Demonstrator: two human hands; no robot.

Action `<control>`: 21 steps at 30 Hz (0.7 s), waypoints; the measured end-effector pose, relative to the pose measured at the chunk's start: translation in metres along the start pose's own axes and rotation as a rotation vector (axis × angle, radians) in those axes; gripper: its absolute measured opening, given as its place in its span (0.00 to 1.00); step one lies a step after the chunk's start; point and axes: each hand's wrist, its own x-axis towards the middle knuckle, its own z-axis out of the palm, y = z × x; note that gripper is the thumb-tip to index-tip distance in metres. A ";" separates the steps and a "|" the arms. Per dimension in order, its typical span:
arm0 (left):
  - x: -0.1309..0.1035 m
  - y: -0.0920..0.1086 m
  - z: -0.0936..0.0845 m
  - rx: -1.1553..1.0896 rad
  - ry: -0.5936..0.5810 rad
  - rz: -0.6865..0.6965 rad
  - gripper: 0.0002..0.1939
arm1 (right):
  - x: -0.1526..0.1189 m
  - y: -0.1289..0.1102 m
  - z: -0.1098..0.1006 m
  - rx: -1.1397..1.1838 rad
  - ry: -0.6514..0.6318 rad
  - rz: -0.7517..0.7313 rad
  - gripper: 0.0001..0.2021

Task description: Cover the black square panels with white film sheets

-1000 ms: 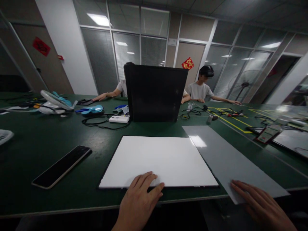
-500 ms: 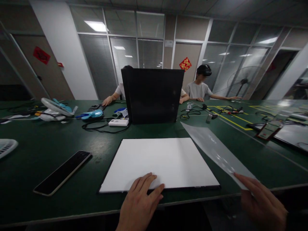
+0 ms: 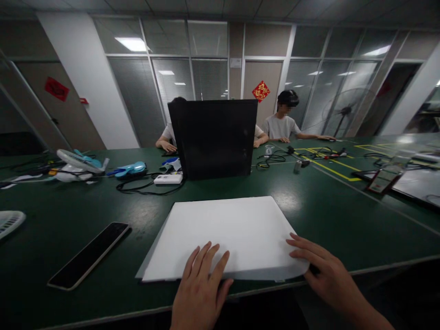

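Note:
A white rectangular panel [image 3: 223,220] lies flat near the table's front edge. Over it rests a thin translucent sheet [image 3: 147,262], which sticks out past the panel's left and front edges. My left hand [image 3: 202,284] lies on the front middle of the sheet with its fingers spread. At the front right corner, my right hand [image 3: 319,263] has its fingers on top of the sheet and its thumb at the sheet's edge, gripping it there.
A phone [image 3: 90,255] lies on the green table [image 3: 275,183] at the left. Behind the panel stands a large black box [image 3: 215,137]. Cables, a white power strip [image 3: 168,178] and fans are at the back left. Two people sit across the table.
The translucent sheet, held off to the right before, now covers the panel. My right hand has moved left and in to the panel's corner. My left hand's fingers are spread wider.

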 end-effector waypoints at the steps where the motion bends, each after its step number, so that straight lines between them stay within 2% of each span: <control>1: 0.000 0.000 0.001 -0.007 -0.008 0.004 0.22 | -0.002 0.002 -0.002 0.007 -0.010 0.026 0.15; 4: 0.001 -0.001 0.003 -0.023 -0.026 0.020 0.19 | -0.007 0.010 -0.007 0.041 -0.042 0.088 0.15; 9: 0.002 -0.003 0.002 -0.050 -0.041 0.046 0.22 | -0.016 0.023 -0.012 0.124 -0.072 0.157 0.22; 13: 0.003 -0.003 0.000 -0.034 -0.057 0.071 0.23 | -0.013 0.033 -0.014 0.199 -0.104 0.198 0.23; 17: 0.003 -0.002 -0.001 -0.021 -0.069 0.065 0.23 | 0.017 0.053 -0.014 0.249 -0.145 0.259 0.24; 19: 0.004 -0.002 -0.001 -0.012 -0.071 0.071 0.21 | 0.043 0.067 -0.010 0.244 -0.164 0.304 0.26; 21: 0.004 -0.003 0.000 0.002 -0.064 0.086 0.21 | 0.073 0.081 0.000 0.222 -0.183 0.336 0.23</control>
